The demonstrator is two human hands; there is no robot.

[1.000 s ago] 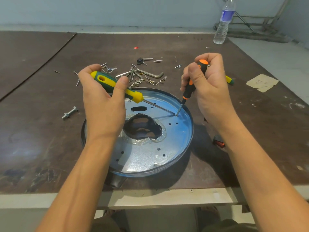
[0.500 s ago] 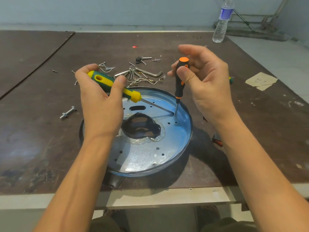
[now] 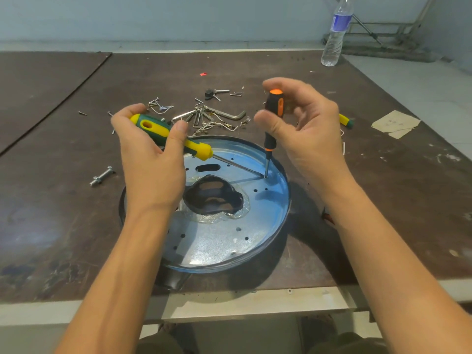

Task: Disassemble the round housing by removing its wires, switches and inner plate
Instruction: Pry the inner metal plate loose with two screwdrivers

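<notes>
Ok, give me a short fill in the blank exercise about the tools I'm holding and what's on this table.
1. The left hand grips the slanted screwdriver, whose handle is green and ____.
2. The right hand pinches the upright screwdriver, whose handle is black and ____.
3. Near the table's far right corner stands a clear plastic ____.
Missing words: yellow; orange; bottle.

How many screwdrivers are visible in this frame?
3. A green-and-yellow screwdriver gripped in the left hand; an orange-and-black screwdriver pinched by the right hand, tip in the round housing; a third screwdriver on the table behind the right hand, mostly hidden.
</notes>
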